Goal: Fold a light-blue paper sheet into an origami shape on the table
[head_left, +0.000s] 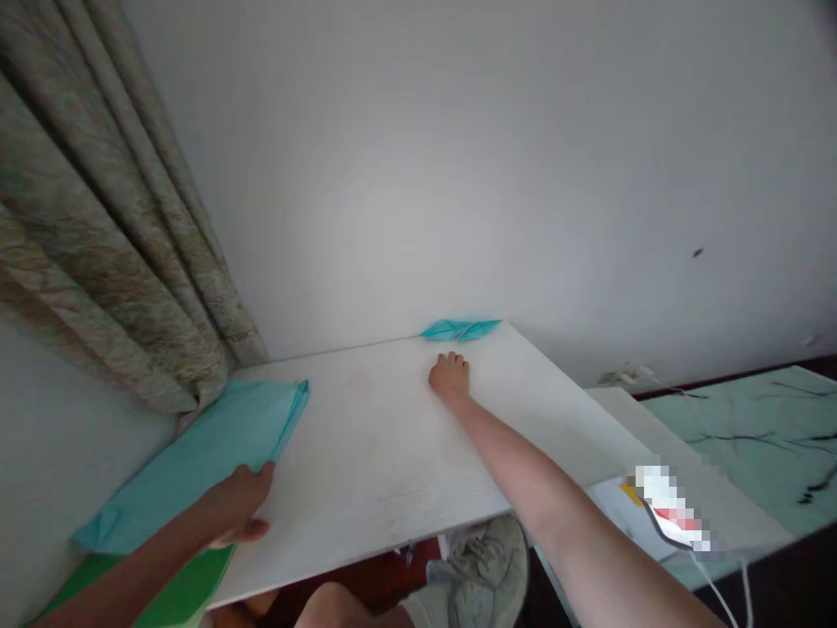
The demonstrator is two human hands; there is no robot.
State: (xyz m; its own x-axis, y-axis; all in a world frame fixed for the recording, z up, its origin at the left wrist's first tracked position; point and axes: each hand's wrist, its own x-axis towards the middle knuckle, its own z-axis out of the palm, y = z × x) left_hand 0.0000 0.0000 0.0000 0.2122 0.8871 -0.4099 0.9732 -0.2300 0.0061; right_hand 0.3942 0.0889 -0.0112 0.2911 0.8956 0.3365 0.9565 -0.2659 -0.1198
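Observation:
My left hand [243,510] is at the right edge of a large folded light-blue sheet [202,449], which lies on the left end of a white tabletop [366,436]. Its forefinger touches the sheet's edge, and the thumb stands apart below. Farther back, my right hand [450,377] rests on the tabletop with curled fingers; whatever they hold, if anything, is hidden. Just beyond those fingers, a small creased teal piece [461,330] lies against the wall at the table's far edge.
A patterned curtain [131,201] hangs at the left. Under the sheet's near end is a green surface [187,589]. To the right are a partly blurred white object with a cable [673,515] and a pale-green marbled surface [751,436]. A shoe [487,558] shows below the table.

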